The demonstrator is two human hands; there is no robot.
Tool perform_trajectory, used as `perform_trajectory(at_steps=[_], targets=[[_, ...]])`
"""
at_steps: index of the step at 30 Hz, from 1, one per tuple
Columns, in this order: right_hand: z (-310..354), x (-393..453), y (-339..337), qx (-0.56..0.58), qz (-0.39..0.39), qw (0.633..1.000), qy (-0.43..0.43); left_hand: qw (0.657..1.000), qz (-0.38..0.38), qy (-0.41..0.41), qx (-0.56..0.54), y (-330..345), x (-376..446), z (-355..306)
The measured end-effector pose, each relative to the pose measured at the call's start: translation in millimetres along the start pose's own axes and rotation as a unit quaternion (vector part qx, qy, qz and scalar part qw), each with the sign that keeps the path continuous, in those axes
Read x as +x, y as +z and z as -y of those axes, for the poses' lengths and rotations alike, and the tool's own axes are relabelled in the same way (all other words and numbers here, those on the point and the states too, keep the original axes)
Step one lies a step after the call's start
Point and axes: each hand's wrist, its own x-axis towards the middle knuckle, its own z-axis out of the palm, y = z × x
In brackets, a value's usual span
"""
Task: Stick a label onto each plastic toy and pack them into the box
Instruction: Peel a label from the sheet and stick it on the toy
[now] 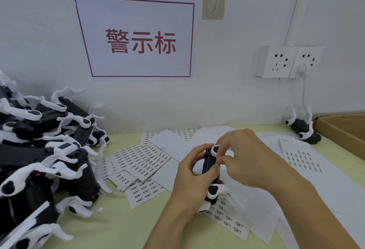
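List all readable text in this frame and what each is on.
"警示标": red characters on the red-bordered wall sign.
Label sheets left of the hands: rows of small print, too blurred to read.
Label sheet on the right: print too small to read.
Nothing else legible.

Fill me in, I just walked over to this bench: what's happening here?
A person is labelling plastic toys. The left hand holds a black-and-white toy above the label sheets, while the right hand pinches at its side. A pile of toys waits at left; the cardboard box sits at right.
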Motion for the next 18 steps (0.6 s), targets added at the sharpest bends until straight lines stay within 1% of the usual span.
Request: perform_trajectory(at_steps=[12, 18], targets=[[4.3, -1.5, -0.1, -0.044, -0.024, 0.999, 0.009, 1.0, 0.0, 0.004, -0.011, -0.6, -0.7, -2.4], [5.2, 0.3, -0.3, -0.04, -0.025, 0.999, 0.024, 1.0, 0.009, 0.011, -0.014, -1.5, 0.0, -1.9]])
